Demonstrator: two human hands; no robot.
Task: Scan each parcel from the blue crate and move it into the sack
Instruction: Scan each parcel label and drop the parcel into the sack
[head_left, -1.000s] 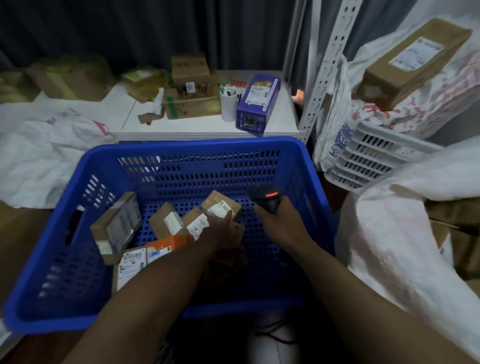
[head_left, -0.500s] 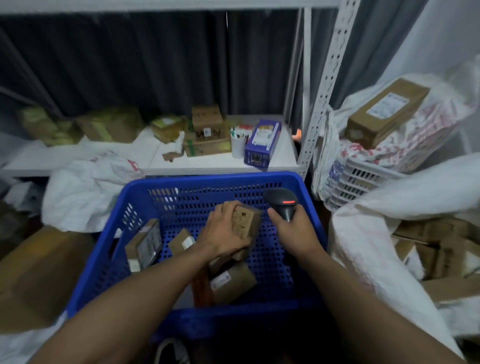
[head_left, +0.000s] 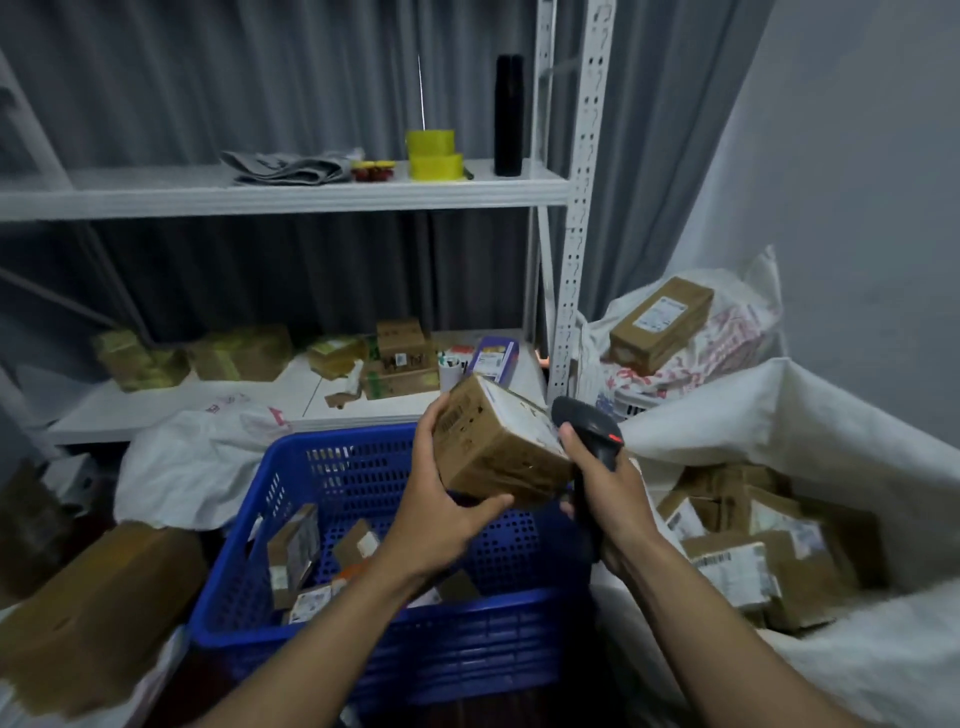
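1. Holding the parcel (head_left: 493, 447) up above the blue crate (head_left: 415, 639), the left hand (head_left: 436, 519) grasps it with the fingers round the far end and the thumb under the near bottom edge. The box is tilted, and I judge that so wide a span could let it slip back down into the crate.
2. The right hand (head_left: 613, 499) is wrapped round the handle of the scanner (head_left: 582, 421), whose head sits just beside the parcel's right end. The white label (head_left: 524, 415) faces up and to the right. At that closeness and angle the beam may miss the barcode, so a failed read looks like the main risk.
3. The label is blurred, and I cannot tell whether its barcode is turned toward the scanner window. If it is not, the parcel could go across unscanned.
4. The sack (head_left: 831, 415) stands open at the right with boxes (head_left: 737, 566) already inside. The way there crosses the scanner hand, so a knock is possible. The sack's slumped rim could also catch the box and tip it between sack and crate.
5. Several small parcels (head_left: 293, 545) lie in the crate. A dropped box would land among them, and it would be hard to tell which were scanned.
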